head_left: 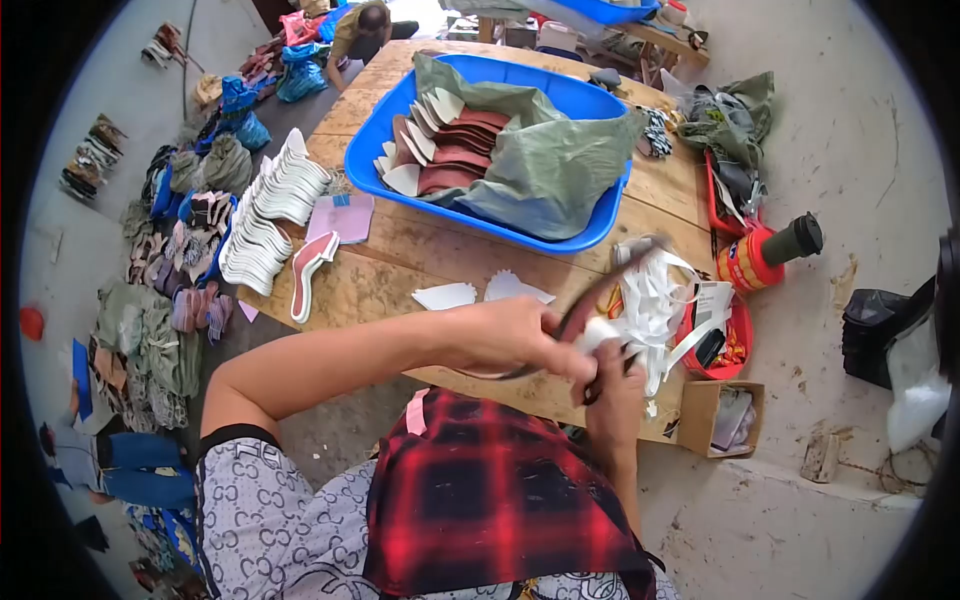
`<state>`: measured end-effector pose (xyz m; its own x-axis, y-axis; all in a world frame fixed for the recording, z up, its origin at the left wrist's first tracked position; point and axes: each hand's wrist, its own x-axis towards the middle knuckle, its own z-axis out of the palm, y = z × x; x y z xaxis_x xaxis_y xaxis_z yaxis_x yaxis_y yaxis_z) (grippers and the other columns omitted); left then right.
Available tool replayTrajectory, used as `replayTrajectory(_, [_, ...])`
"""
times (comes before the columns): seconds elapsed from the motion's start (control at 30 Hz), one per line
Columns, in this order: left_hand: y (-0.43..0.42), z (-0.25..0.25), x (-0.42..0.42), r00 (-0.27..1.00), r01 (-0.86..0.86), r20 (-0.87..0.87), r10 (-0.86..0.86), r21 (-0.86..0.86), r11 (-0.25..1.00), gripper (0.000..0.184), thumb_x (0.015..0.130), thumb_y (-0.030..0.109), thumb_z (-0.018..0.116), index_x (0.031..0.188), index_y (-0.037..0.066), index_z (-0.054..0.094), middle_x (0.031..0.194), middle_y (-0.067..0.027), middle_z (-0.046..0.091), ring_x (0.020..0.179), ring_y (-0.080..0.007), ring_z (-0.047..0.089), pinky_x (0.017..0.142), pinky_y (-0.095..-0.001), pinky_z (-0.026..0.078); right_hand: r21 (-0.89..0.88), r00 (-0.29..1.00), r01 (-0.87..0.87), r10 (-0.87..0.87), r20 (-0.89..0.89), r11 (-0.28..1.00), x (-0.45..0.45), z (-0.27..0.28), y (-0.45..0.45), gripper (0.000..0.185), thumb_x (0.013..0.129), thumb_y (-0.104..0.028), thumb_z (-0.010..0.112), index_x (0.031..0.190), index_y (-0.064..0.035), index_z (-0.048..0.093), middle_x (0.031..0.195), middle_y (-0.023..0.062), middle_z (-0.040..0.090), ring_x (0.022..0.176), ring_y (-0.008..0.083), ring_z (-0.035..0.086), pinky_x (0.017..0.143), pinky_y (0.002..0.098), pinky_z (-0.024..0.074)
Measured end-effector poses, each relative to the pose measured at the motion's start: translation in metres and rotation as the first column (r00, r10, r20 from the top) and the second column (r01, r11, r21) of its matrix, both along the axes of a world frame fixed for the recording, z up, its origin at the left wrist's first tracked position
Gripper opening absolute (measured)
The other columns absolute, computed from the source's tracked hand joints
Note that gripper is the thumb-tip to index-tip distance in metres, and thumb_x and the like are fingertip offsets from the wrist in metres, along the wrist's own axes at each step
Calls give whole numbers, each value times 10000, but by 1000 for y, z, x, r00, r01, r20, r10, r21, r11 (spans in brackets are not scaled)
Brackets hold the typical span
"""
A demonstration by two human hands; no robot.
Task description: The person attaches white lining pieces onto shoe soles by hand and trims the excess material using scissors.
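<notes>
My left hand [535,340] reaches across from the left, its fingers closed on a dark brown curved piece [590,302] that looks like a shoe upper part. A small white patch [598,333] shows between my two hands. Close beside it, my right hand [614,392] is closed, with something dark at its fingers that is too blurred to name. Right behind the hands lies a bundle of white strips [655,300]. Two white cut pieces with jagged edges [445,297] rest on the wooden table [390,255].
A blue tub [360,165] holds brown and white shoe pieces and a green sack. White curved pieces [265,230] are stacked at the table's left edge. On the right stand a red basin [742,345], a cardboard box [700,418] and a dark-lidded bottle [790,240]. Another person [360,35] bends at the back.
</notes>
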<state>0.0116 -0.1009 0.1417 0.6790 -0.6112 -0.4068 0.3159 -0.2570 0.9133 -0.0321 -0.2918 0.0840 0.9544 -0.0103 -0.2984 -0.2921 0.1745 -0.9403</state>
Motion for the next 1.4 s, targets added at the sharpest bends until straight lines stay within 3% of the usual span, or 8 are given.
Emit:
replayTrajectory(0.2, [9, 25, -12, 840, 251, 375, -393, 373, 893, 615, 535, 507, 842, 741, 6, 552, 684, -110, 564, 674, -270, 569, 618, -372, 437, 485, 990, 137, -131, -47, 864, -8, 13, -10, 269, 809, -50, 616, 1066, 17, 570, 897, 132, 678, 745, 176, 677, 673, 300, 570])
replayTrajectory(0.4, [13, 9, -19, 761, 232, 455, -462, 474, 849, 616, 545, 530, 817, 758, 7, 571, 729, -127, 593, 720, -312, 584, 644, -401, 455, -212, 973, 49, 1, 230, 976, -22, 17, -12, 233, 831, -120, 586, 1017, 16, 556, 838, 127, 658, 670, 166, 642, 623, 292, 541])
replayTrajectory(0.47, [11, 3, -18, 782, 194, 458, -422, 465, 864, 621, 556, 524, 820, 797, 5, 579, 739, -119, 597, 721, -296, 589, 650, -387, 457, 172, 997, 42, -53, 58, 984, -23, 23, -20, 251, 856, -162, 569, 1029, 19, 550, 823, 117, 645, 580, 153, 601, 520, 270, 482])
replayTrajectory(0.83, [-14, -27, -34, 990, -142, -12, 143, -225, 964, 527, 745, 351, 773, 1054, -18, 559, 853, -42, 560, 780, -126, 503, 691, -273, 431, 237, 980, 148, -175, 96, 960, 7, -8, 2, 427, 918, -449, 485, 1008, -32, 518, 807, 44, 574, 458, 96, 454, 375, 241, 329])
replayTrajectory(1.0, [-17, -47, -39, 967, -106, 190, 171, -311, 945, 581, 741, 173, 784, 1233, 21, 515, 1015, -14, 558, 971, -113, 530, 865, -279, 443, 671, 982, -23, 144, -125, 741, 32, 18, -5, 522, 941, -486, 462, 1027, 15, 583, 1033, 165, 646, 930, 270, 645, 843, 390, 524])
replayTrajectory(1.1, [-10, -40, -49, 973, -117, -225, 50, -296, 948, 636, 757, 95, 769, 1313, 18, 469, 1094, -19, 576, 1045, -132, 540, 929, -290, 439, -165, 983, -182, 185, 4, 969, 39, -11, -27, 347, 949, -316, 528, 989, 24, 582, 917, 154, 653, 787, 242, 677, 699, 337, 561])
replayTrajectory(1.27, [-2, -51, -59, 963, -122, -270, 23, -355, 927, 708, 748, 30, 760, 1371, 15, 423, 1257, -39, 541, 1103, -107, 503, 948, -299, 428, 162, 983, 124, -144, 114, 979, 25, -14, -10, 233, 923, -188, 565, 918, 44, 591, 790, 131, 665, 610, 188, 654, 535, 289, 519])
replayTrajectory(1.4, [-4, -87, -47, 861, -102, 504, 63, 51, 993, 785, 737, 238, 784, 1390, 33, 400, 1179, -150, 575, 1096, -214, 550, 914, -316, 438, 306, 969, 239, -247, -13, 922, 12, 0, 1, 317, 972, -238, 455, 924, 48, 585, 831, 156, 663, 732, 193, 645, 683, 339, 506])
